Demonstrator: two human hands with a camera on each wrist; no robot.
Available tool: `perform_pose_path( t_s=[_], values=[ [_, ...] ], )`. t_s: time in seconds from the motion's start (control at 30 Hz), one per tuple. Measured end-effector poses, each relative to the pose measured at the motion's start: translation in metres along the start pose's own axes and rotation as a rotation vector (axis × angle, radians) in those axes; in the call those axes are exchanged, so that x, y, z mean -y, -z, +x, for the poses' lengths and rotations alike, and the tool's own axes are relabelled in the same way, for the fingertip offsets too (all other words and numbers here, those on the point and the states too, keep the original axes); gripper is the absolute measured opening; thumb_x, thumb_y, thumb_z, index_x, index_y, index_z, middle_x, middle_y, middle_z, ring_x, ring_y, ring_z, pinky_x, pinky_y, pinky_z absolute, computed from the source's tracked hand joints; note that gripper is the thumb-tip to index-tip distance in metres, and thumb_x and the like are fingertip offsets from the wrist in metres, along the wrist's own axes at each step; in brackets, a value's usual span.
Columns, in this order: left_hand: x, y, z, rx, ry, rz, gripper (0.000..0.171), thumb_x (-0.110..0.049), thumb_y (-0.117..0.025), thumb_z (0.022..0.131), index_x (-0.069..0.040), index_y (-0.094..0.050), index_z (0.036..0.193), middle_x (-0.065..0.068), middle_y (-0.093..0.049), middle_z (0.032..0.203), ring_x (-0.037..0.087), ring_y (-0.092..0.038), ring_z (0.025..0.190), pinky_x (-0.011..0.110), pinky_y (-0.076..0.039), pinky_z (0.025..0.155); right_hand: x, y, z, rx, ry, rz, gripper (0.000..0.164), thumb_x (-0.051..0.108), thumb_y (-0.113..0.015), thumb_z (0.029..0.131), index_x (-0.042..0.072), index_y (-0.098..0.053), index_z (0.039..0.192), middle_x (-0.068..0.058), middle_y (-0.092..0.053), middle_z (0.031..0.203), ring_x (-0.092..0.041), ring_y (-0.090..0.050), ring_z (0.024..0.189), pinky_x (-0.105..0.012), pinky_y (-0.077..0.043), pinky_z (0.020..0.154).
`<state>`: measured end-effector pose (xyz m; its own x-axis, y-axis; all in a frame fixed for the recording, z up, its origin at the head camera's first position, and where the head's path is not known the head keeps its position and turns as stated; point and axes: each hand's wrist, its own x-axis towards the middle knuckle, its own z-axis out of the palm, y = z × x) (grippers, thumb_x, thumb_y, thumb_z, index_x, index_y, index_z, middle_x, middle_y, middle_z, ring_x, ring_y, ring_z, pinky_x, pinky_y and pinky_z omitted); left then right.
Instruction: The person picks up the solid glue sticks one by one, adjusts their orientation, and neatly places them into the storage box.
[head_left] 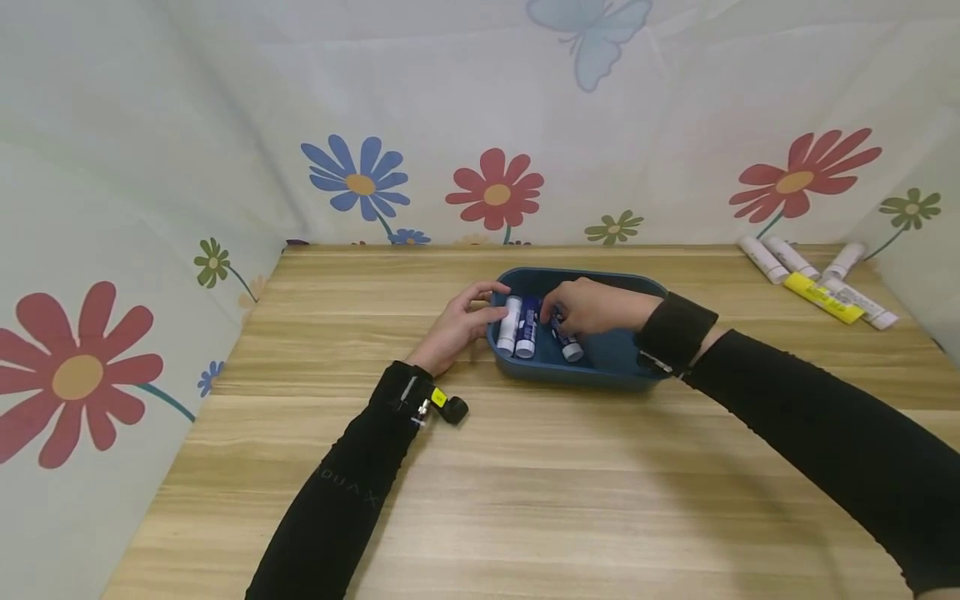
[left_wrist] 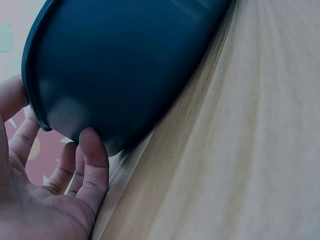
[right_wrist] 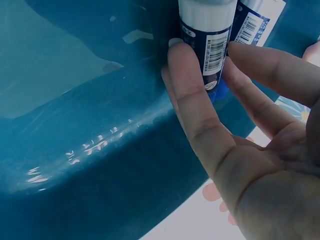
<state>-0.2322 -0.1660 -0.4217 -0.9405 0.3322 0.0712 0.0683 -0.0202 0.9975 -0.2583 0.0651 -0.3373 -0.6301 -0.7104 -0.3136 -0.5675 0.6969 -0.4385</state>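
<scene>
A dark blue plastic bin (head_left: 577, 377) stands on the wooden table. Inside its left end, a white glue stick (head_left: 509, 327) and a dark blue glue stick (head_left: 527, 327) lie side by side. My left hand (head_left: 465, 323) rests at the bin's left end, thumb over the rim and loosely bent fingers against the outer wall (left_wrist: 100, 75). My right hand (head_left: 592, 305) reaches into the bin and pinches another dark blue glue stick (right_wrist: 212, 47) between thumb and fingers. This one has a white end and a barcode; in the head view it lies tilted, partly hidden by the hand.
At the table's back right lie several white tubes (head_left: 765, 260) and a yellow tube (head_left: 823, 297). A flower-printed cloth (head_left: 420, 100) hangs behind the table and along its sides. Black cameras on straps sit on both wrists.
</scene>
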Motion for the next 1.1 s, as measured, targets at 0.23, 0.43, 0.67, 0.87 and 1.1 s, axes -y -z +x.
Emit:
perform_pose_path(
  t_s=[0.23, 0.43, 0.67, 0.87, 1.1],
  values=[
    [-0.0001, -0.0001, -0.0002, -0.006, -0.008, -0.007, 0.034, -0.029, -0.064, 0.087, -0.023, -0.055, 0.119, 0.01, -0.038, 0.122, 0.025, -0.051, 0.102, 0.037, -0.048, 0.081, 0.0015, 0.0001, 0.0003, -0.004, 0.039, 0.034, 0.019, 0.003, -0.059, 0.084, 0.008, -0.059, 0.102, -0.006, -0.059, 0.077, -0.017, -0.055, 0.065, -0.033, -0.047, 0.059],
    [0.001, 0.0006, 0.0006, -0.001, -0.002, -0.011, 0.034, -0.029, -0.064, 0.087, -0.024, -0.055, 0.119, 0.011, -0.038, 0.121, 0.025, -0.052, 0.101, 0.037, -0.048, 0.082, 0.0043, 0.0001, -0.0014, 0.005, 0.074, 0.022, 0.014, 0.001, -0.056, 0.084, 0.01, -0.059, 0.094, -0.005, -0.058, 0.079, -0.018, -0.052, 0.066, -0.033, -0.044, 0.059],
    [0.0005, 0.0, 0.0009, 0.005, 0.007, -0.005, 0.034, -0.03, -0.064, 0.087, -0.025, -0.055, 0.12, 0.01, -0.037, 0.123, 0.025, -0.052, 0.102, 0.038, -0.049, 0.082, 0.0066, 0.001, -0.0035, 0.0, 0.064, 0.01, 0.009, 0.005, -0.056, 0.086, 0.009, -0.06, 0.093, -0.003, -0.056, 0.078, -0.017, -0.051, 0.065, -0.032, -0.043, 0.058],
    [0.0009, 0.0, 0.0019, 0.005, 0.006, -0.001, 0.034, -0.03, -0.063, 0.087, -0.025, -0.054, 0.119, 0.01, -0.038, 0.123, 0.025, -0.052, 0.102, 0.038, -0.049, 0.082, 0.0073, 0.0025, -0.0039, -0.007, 0.047, -0.001, 0.009, 0.007, -0.056, 0.087, 0.01, -0.061, 0.093, -0.003, -0.057, 0.079, -0.017, -0.052, 0.065, -0.032, -0.044, 0.058],
    [0.0002, -0.0001, 0.0008, -0.013, 0.02, -0.005, 0.033, -0.029, -0.064, 0.087, -0.022, -0.054, 0.117, 0.011, -0.038, 0.121, 0.026, -0.052, 0.101, 0.037, -0.049, 0.08, 0.0069, 0.0023, -0.004, 0.002, 0.05, -0.005, 0.009, 0.008, -0.056, 0.088, 0.01, -0.061, 0.095, -0.003, -0.057, 0.08, -0.017, -0.052, 0.066, -0.032, -0.044, 0.059]
  ],
)
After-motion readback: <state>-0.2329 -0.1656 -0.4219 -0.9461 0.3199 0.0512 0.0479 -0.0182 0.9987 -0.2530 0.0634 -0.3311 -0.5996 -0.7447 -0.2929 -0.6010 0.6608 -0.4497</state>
